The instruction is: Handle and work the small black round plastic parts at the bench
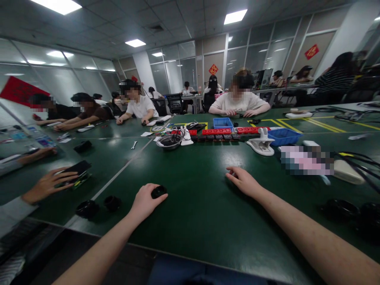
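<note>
A round black part is on the green table, with my left hand wrapped round it, thumb on the near side and fingers behind. My right hand rests on the table further right, its fingers spread and nothing in them. Left of my left hand stand a small black ring-shaped part and a larger one. More black round parts sit at the right edge near my right forearm.
At the left, another person's hand holds a dark device with a green board. Across the middle stand a metal bowl, red strips, blue trays and a white stand. A small wrench lies beyond. People sit opposite.
</note>
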`<control>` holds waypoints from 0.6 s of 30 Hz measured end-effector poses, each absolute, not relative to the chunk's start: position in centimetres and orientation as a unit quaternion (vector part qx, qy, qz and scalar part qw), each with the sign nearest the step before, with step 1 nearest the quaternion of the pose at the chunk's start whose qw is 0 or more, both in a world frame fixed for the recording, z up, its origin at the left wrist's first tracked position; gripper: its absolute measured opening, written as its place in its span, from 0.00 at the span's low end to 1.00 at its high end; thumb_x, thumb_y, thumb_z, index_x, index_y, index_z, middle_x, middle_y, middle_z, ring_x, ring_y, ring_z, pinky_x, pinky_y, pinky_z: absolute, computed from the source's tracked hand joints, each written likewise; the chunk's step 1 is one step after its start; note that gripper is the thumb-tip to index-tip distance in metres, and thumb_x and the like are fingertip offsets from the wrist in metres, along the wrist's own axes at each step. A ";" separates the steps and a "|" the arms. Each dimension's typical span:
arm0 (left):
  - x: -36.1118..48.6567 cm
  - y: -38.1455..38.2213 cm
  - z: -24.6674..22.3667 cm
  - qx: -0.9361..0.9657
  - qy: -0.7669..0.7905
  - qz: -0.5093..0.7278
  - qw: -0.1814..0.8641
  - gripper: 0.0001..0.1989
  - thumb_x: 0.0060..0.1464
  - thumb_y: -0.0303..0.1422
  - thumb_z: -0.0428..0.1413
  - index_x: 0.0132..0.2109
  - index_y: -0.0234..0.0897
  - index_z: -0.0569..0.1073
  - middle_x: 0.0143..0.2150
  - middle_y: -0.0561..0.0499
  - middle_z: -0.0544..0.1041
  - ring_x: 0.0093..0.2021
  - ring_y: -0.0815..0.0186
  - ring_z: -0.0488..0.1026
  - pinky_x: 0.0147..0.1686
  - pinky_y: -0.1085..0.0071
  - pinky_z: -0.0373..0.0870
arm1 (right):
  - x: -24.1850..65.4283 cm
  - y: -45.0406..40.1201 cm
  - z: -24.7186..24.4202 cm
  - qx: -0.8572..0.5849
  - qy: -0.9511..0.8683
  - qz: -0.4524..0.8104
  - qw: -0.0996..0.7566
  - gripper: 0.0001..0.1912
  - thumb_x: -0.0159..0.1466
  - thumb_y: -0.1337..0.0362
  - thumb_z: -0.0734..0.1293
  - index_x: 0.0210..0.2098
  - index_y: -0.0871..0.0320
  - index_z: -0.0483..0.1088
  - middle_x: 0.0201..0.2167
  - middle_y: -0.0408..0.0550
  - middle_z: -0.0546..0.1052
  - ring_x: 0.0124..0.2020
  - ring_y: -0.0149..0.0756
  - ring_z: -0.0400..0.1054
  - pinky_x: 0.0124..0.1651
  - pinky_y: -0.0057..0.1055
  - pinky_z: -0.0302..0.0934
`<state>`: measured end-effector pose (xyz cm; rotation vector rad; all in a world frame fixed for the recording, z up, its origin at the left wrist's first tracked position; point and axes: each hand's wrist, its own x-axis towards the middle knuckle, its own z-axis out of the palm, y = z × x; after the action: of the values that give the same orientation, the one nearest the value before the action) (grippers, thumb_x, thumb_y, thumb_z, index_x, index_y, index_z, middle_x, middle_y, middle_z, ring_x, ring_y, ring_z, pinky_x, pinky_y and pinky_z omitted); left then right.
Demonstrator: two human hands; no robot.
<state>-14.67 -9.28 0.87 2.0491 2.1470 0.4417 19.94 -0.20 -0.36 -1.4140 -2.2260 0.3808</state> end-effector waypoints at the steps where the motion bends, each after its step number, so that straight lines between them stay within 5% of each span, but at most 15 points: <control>1: -15.0 -9.6 0.7 0.677 0.716 0.157 0.067 0.24 0.43 0.50 0.48 0.40 0.35 0.68 0.42 0.47 0.68 0.44 0.59 0.64 0.43 0.63 0.63 | 19.9 -0.2 -0.4 -0.518 -0.811 0.138 0.235 0.19 0.58 0.54 0.54 0.43 0.60 0.62 0.35 0.51 0.69 0.38 0.37 0.63 0.41 0.33 0.57; 18: -17.6 -11.9 0.4 0.595 0.783 0.181 0.025 0.24 0.42 0.52 0.47 0.37 0.37 0.70 0.46 0.46 0.66 0.48 0.55 0.61 0.46 0.53 0.53 | 19.9 -0.4 0.0 -0.521 -0.814 0.147 0.210 0.19 0.56 0.55 0.56 0.43 0.60 0.63 0.36 0.52 0.69 0.38 0.40 0.64 0.41 0.35 0.59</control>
<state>-17.59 -11.89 0.36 1.8382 2.4209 0.5585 19.86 -0.43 -0.03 -1.4486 -2.2626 0.4096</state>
